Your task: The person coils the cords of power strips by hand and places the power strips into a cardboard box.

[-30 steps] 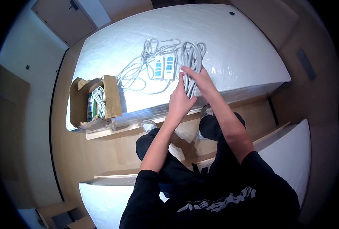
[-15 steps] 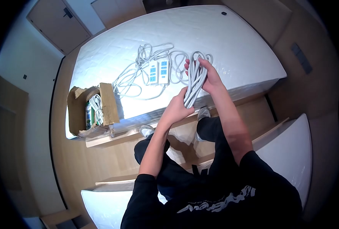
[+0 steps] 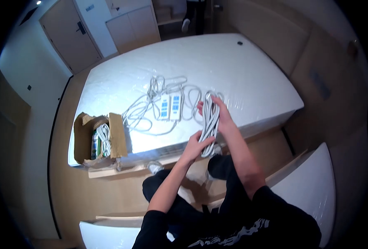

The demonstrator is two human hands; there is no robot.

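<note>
A long looped bundle of white cable (image 3: pixel 210 120) hangs between my two hands, above the near edge of the mattress. My left hand (image 3: pixel 195 146) is closed around its lower end. Near the upper end, my right hand (image 3: pixel 220 112) grips the loops, fingers wrapped behind them. To the left of the bundle, two white power strips, a left one (image 3: pixel 164 107) and a right one (image 3: pixel 175 108) with blue socket faces, lie side by side on the mattress. Their loose grey-white cords (image 3: pixel 144 110) spread in tangled loops around them.
An open cardboard box (image 3: pixel 118 135) holding another coiled white cable (image 3: pixel 104 139) stands at the mattress's left corner. The plastic-covered mattress (image 3: pixel 258 79) bears a small black round object (image 3: pixel 240 43). Another person's legs (image 3: pixel 195 16) show at the back. A second mattress (image 3: pixel 306 182) lies behind me.
The view has tilted upward, so the bed and box appear lower and another person's legs come into sight. Both hands still hold the cable bundle, which hangs a little straighter.
</note>
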